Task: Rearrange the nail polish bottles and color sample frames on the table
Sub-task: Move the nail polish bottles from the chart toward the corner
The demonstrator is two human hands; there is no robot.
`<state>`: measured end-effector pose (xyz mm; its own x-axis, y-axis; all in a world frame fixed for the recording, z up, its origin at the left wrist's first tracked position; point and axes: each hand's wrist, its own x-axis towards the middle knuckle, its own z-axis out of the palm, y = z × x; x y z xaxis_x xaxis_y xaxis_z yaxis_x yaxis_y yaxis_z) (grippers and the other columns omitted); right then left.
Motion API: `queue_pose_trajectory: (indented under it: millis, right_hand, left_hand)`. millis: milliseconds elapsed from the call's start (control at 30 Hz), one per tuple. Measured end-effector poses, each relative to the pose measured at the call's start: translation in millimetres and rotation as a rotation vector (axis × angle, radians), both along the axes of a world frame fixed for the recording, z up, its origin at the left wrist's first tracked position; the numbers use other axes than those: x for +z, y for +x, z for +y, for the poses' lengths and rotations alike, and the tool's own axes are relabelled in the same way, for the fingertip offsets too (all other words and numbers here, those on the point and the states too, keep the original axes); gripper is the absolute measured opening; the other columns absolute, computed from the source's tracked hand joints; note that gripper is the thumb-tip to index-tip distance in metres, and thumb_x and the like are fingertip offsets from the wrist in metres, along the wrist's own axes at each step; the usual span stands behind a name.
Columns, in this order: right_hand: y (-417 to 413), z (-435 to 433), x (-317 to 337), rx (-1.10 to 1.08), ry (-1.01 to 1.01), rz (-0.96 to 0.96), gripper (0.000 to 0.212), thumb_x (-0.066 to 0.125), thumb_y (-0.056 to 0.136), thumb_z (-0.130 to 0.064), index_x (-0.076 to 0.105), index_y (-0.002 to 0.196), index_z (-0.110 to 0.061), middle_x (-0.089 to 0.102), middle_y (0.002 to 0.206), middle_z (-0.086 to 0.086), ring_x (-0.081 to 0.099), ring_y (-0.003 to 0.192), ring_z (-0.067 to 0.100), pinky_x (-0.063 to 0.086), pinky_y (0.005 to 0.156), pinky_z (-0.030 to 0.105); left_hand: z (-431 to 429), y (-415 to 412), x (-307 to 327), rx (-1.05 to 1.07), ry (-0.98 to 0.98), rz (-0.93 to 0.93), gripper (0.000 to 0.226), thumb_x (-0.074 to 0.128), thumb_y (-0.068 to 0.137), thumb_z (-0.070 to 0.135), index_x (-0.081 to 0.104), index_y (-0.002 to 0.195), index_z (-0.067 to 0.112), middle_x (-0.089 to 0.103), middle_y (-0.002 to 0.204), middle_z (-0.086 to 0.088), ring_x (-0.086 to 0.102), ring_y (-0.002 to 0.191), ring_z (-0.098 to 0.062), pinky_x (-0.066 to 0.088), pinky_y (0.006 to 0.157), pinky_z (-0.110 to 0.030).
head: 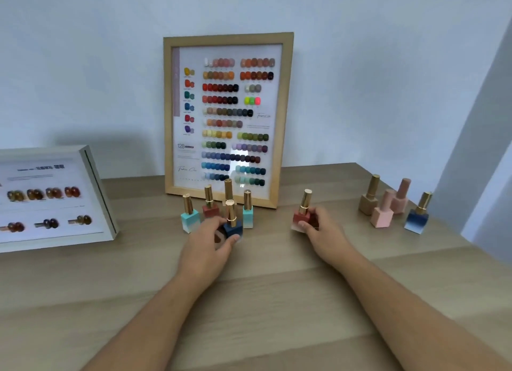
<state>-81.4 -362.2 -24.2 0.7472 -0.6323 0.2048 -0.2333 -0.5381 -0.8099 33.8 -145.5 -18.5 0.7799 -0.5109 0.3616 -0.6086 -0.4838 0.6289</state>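
Both hands down on the wooden table [277,301], each wrapped around a bottle. Left hand [206,246] curled about the dark blue bottle [232,226], thumb on the near right side, fingers folded behind and mostly hidden; something reddish-brown tucked under the palm, too blurred to name. Bottle upright, gold cap pointing straight up. Right hand [322,233] clasped on the red bottle [302,218], fingers wrapped over its right face, base pale and partly covered; standing nearly upright, gold cap leaning slightly right. Just behind the left hand, a tight cluster: turquoise bottle [189,218] at left, brick-red bottle [210,208] with only its top showing, a tall gold cap [228,189] whose body sits hidden behind the held bottle, and a teal bottle [248,214] at right. All long axes vertical. Behind the cluster, wooden sample frame [228,118] propped against the wall, long side up, rows of colour swatches facing forward, small print unreadable. Far left, white sample frame [52,196] lying tilted back, cut off by the picture edge, amber and brown swatches blurred. Far right, well apart: tan bottle [370,198], two pink bottles [383,211] touching, blue gradient bottle [418,215] nearest the edge.
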Motion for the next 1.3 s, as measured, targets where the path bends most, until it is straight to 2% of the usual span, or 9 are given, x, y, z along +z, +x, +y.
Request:
queue_pose_trajectory:
  millis: [200, 300, 467, 567, 733, 867, 1033, 1167, 1300]
  right_hand:
    - [-95, -46, 1, -0.122, -0.098, 0.025, 0.017, 0.058, 0.090, -0.023, 0.049, 0.104, -0.023, 0.056, 0.099, -0.003, 0.052, 0.087, 0.015, 0.036, 0.075, 0.026]
    - [-130, -66, 2, -0.202, -0.102, 0.032, 0.022, 0.058, 0.090, -0.021, 0.052, 0.110, -0.017, 0.059, 0.101, -0.001, 0.055, 0.084, 0.014, 0.038, 0.071, 0.024]
    - [-171, -98, 2, -0.334, -0.089, 0.055, 0.016, 0.057, 0.090, -0.024, 0.050, 0.105, -0.021, 0.057, 0.098, -0.004, 0.053, 0.077, 0.010, 0.035, 0.070, 0.026]
    - [-181, -110, 2, -0.396, -0.089, 0.046, 0.015, 0.057, 0.090, -0.023, 0.050, 0.103, -0.021, 0.056, 0.096, -0.007, 0.050, 0.078, 0.009, 0.034, 0.065, 0.024]
    - [-179, -120, -3, -0.391, -0.072, 0.059, 0.015, 0.055, 0.091, -0.021, 0.050, 0.105, -0.024, 0.055, 0.093, -0.007, 0.052, 0.086, 0.014, 0.036, 0.075, 0.026]
    - [-178, -123, -5, -0.398, -0.062, 0.053, 0.032, 0.051, 0.091, -0.016, 0.048, 0.122, -0.023, 0.059, 0.098, -0.003, 0.052, 0.087, 0.015, 0.037, 0.075, 0.026]
    - [-181, -120, -3, -0.424, -0.059, 0.007, 0.053, 0.055, 0.090, -0.017, 0.033, 0.136, -0.027, 0.053, 0.121, -0.003, 0.055, 0.099, 0.017, 0.046, 0.090, 0.033]
    - [-189, -111, 4, -0.564, -0.090, -0.212, 0.041, 0.058, 0.088, -0.024, 0.038, 0.122, -0.031, 0.054, 0.108, -0.006, 0.052, 0.081, 0.015, 0.050, 0.075, 0.037]
    - [-188, -89, 9, -0.551, -0.346, -0.314, 0.023, 0.061, 0.084, -0.020, 0.047, 0.101, -0.026, 0.050, 0.089, -0.009, 0.046, 0.080, 0.014, 0.039, 0.073, 0.032]
  left_hand:
    - [-72, -55, 8, -0.257, -0.030, -0.028, 0.023, 0.066, 0.083, 0.032, 0.058, 0.104, 0.028, 0.055, 0.088, 0.014, 0.052, 0.080, -0.003, 0.037, 0.066, -0.017]
    - [-120, -79, 12, -0.335, -0.058, 0.022, 0.020, 0.066, 0.082, 0.028, 0.062, 0.102, 0.026, 0.058, 0.085, 0.010, 0.054, 0.077, -0.009, 0.040, 0.068, -0.023]
    - [-189, -112, 12, -0.402, -0.068, 0.077, 0.017, 0.067, 0.081, 0.024, 0.065, 0.098, 0.021, 0.061, 0.083, 0.003, 0.054, 0.073, -0.016, 0.041, 0.069, -0.027]
    - [-217, -127, 3, -0.431, -0.043, 0.125, 0.016, 0.067, 0.082, 0.025, 0.064, 0.098, 0.023, 0.064, 0.089, 0.002, 0.055, 0.077, -0.015, 0.040, 0.071, -0.026]
    - [-245, -143, -7, -0.449, -0.038, 0.166, 0.028, 0.067, 0.083, 0.028, 0.062, 0.110, 0.024, 0.061, 0.100, 0.007, 0.054, 0.089, -0.013, 0.039, 0.077, -0.024]
    - [-249, -145, -7, -0.423, -0.009, 0.163, 0.028, 0.067, 0.083, 0.026, 0.061, 0.110, 0.024, 0.062, 0.098, 0.007, 0.055, 0.088, -0.012, 0.041, 0.078, -0.024]
    - [-229, -143, -7, -0.424, -0.055, 0.229, 0.028, 0.069, 0.082, 0.026, 0.058, 0.107, 0.023, 0.061, 0.090, 0.007, 0.056, 0.081, -0.005, 0.043, 0.070, -0.015]
    - [-187, -129, -3, -0.412, -0.058, 0.129, 0.026, 0.065, 0.084, 0.027, 0.057, 0.108, 0.024, 0.057, 0.091, 0.010, 0.055, 0.086, -0.005, 0.043, 0.071, -0.015]
    - [-130, -98, 10, -0.333, -0.137, -0.041, 0.016, 0.065, 0.083, 0.023, 0.058, 0.097, 0.028, 0.060, 0.088, 0.011, 0.055, 0.083, -0.003, 0.037, 0.065, -0.010]
